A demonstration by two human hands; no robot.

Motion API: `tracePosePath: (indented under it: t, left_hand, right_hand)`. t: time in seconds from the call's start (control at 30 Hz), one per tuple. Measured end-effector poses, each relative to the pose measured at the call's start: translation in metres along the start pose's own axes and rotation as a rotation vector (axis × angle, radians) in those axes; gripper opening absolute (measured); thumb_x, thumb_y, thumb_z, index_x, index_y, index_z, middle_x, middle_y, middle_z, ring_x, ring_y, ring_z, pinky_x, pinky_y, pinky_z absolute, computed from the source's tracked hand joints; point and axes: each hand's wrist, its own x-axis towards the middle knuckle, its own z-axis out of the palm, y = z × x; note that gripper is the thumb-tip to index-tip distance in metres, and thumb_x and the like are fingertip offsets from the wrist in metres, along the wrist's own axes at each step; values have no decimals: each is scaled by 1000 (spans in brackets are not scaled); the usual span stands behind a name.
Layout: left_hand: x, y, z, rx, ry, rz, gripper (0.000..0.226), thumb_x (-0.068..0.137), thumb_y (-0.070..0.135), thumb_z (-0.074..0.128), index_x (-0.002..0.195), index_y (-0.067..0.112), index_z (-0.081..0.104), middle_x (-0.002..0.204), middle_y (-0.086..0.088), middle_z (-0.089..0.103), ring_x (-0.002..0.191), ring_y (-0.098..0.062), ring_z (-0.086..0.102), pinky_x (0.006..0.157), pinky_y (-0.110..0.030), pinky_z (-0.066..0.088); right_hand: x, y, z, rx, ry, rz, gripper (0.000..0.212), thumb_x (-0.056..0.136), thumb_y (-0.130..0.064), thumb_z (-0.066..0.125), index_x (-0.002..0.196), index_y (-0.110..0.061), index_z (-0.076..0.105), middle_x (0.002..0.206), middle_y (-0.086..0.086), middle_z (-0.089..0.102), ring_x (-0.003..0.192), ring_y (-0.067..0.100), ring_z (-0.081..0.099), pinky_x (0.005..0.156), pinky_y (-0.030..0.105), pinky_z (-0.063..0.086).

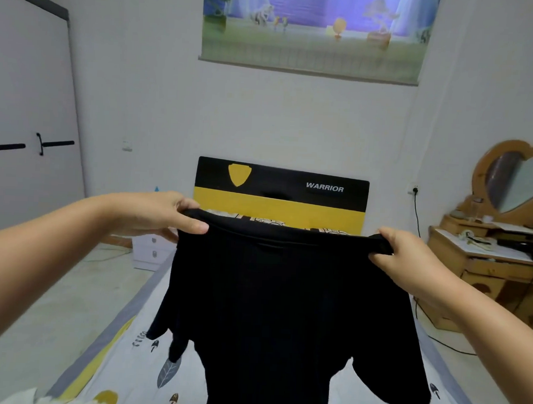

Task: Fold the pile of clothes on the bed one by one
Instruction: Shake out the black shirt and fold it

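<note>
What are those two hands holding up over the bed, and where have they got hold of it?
A black T-shirt, held up by its shoulders: the left hand pinches one top corner, the right hand grips the other.

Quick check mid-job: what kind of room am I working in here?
Most likely a home bedroom: a bed with a leaf-print sheet and black-and-yellow headboard, a white wardrobe, and a wooden dressing table with a heart-shaped mirror.

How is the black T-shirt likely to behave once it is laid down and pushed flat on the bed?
The black T-shirt looks floppy: it hangs limp between the left hand and the right hand, sleeves drooping. It probably weighs little, since pinches at the shoulders carry it. On the bed it would likely bunch rather than slide.
</note>
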Motion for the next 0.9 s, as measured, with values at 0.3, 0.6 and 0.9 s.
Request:
tracePosePath:
  t: [0.3, 0.6, 0.9]
  left_hand:
    - [31, -23, 23, 86, 580, -7, 17, 87, 7, 61, 98, 16, 52, 95, -16, 58, 78, -20, 55, 67, -27, 43]
    - [37, -44, 42, -147, 291, -159, 28, 96, 30, 46, 112, 10, 58, 107, -10, 67, 96, -21, 65, 76, -30, 52]
    - [31, -73, 36, -264, -23, -284, 56, 54, 29, 90, 97, -2, 71, 101, -18, 71, 86, -27, 70, 67, -30, 58]
  right_hand:
    - [-7, 2, 7, 25, 333, -12, 49, 91, 7, 43, 134, -18, 36, 96, 13, 59, 79, 27, 55, 70, 40, 48]
    - [2, 36, 22, -14, 464, 162, 33, 93, -19, 54, 61, -14, 52, 59, 3, 50, 63, 24, 48, 51, 30, 29]
    - [-12, 53, 39, 29, 404, 236, 24, 97, -17, 45, 74, -15, 51, 79, 4, 53, 77, 22, 45, 61, 30, 23]
